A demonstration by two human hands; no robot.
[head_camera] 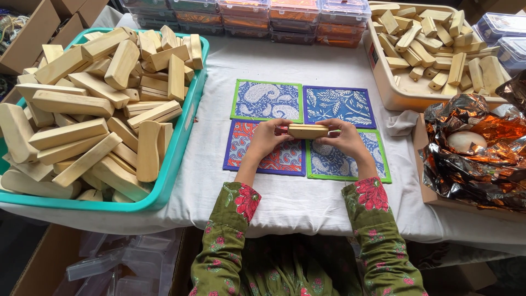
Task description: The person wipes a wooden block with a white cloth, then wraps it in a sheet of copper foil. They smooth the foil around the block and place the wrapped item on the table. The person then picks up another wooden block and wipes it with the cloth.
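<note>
Hands, left hand (267,138) and right hand (346,140), pinch a wooden block (308,130) between them by its ends.

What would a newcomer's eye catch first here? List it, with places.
At centre, the left hand and right hand hold a pale flat wooden block over four bright block-printed fabric squares. A teal plastic tub heaped with pale wooden blocks fills the left; crumpled metallic orange foil lies right.

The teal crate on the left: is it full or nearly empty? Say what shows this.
Full. The teal crate is heaped with pale wooden blocks, piled above its rim.
</note>
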